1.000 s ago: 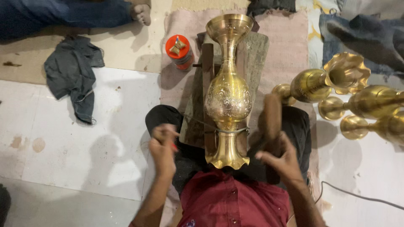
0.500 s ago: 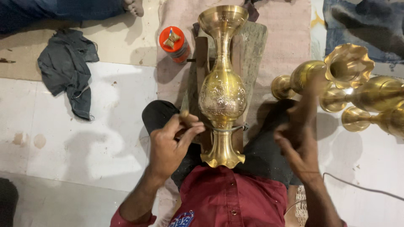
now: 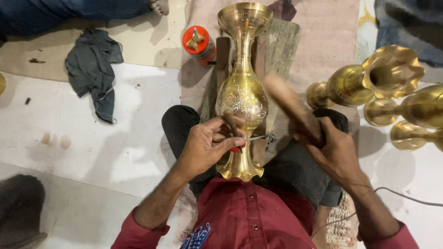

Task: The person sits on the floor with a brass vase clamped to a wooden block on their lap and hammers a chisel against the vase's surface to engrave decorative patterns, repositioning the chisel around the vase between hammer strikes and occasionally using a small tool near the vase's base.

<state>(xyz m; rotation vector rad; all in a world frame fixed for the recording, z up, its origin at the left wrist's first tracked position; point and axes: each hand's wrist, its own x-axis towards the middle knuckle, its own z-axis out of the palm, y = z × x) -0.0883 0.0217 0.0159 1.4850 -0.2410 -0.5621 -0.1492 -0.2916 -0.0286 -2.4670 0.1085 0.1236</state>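
Observation:
A tall engraved brass vase (image 3: 242, 87) lies lengthwise on a wooden support (image 3: 223, 53) between my knees, foot toward me. My left hand (image 3: 207, 145) pinches a thin metal chisel (image 3: 253, 138) with a red end against the vase's narrow stem. My right hand (image 3: 334, 147) grips a wooden mallet (image 3: 288, 103), blurred with motion, raised to the right of the vase body. I sit cross-legged in dark trousers and a red shirt.
Several finished brass vases (image 3: 369, 78) lie at the right. An orange-lidded can (image 3: 197, 41) stands left of the vase mouth. A grey rag (image 3: 94, 69) lies on the white floor at left. Another person's jeans-clad leg (image 3: 69, 11) crosses the top left. A cable (image 3: 406, 196) runs at lower right.
My left hand has moved in and set the chisel on the vase stem. My right hand has swung the mallet from beside the vases down toward the vase body.

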